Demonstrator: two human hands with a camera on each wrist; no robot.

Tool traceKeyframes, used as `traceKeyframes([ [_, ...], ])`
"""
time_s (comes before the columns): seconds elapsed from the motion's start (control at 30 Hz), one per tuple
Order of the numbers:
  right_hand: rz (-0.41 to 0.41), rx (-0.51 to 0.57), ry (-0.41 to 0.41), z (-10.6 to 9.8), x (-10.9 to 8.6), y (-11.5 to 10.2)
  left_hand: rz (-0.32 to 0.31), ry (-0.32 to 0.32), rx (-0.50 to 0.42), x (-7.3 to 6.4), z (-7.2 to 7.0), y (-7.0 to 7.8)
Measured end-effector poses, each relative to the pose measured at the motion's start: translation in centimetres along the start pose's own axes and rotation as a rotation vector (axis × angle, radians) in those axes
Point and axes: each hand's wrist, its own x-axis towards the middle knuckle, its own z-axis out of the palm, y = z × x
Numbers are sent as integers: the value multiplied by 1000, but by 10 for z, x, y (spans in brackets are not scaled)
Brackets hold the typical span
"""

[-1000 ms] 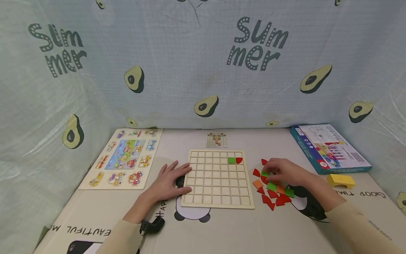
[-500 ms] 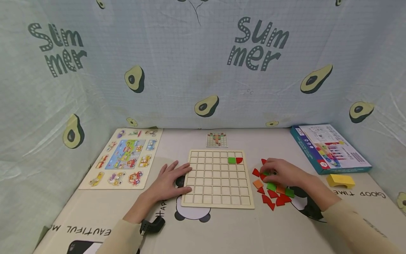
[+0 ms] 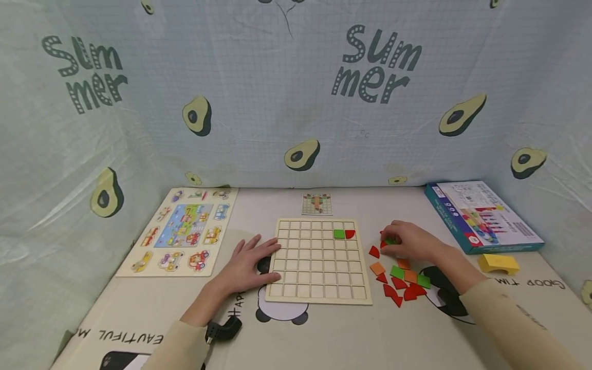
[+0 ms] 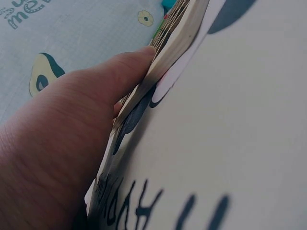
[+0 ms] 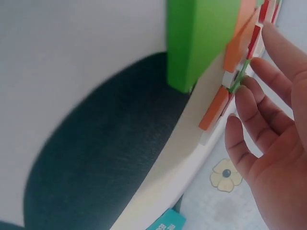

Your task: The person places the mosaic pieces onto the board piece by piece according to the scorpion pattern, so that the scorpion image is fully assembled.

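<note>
My left hand (image 3: 250,263) rests at the left edge of the wooden grid board (image 3: 316,302), fingers spread and fingertips on its rim. In the left wrist view the thumb (image 4: 122,72) lies against the board's edge. A green square tile (image 3: 339,234) and a red quarter-round tile (image 3: 350,234) sit side by side near the board's upper right corner. To the right of the board, my right hand (image 3: 409,241) has its fingers curled around a green tile (image 3: 390,240), with red tile parts beside it. The fingers partly hide these tiles.
Loose red (image 3: 399,283), orange (image 3: 377,268) and green (image 3: 423,281) tiles lie near the right hand. A pattern card (image 3: 317,204) is behind the board. A picture puzzle (image 3: 176,234) lies left; a box (image 3: 483,216) and yellow arch block (image 3: 498,264) stand right.
My right hand has moved slightly away from me, and the green and red tiles at its fingertips have shifted with it. An orange tile now shows below it. The left hand stays put.
</note>
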Motion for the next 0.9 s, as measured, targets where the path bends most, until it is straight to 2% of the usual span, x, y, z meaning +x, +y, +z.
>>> traceKeyframes([
  [0.33, 16, 10, -13, 0, 1, 2, -6, -2, 13, 1, 2, -2],
  [0.67, 16, -28, -1, 1, 3, 0, -11, -1, 7, 0, 3, 0],
  [0.9, -7, -18, 61, -3, 12, -7, -13, -3, 9, 1, 3, 0],
])
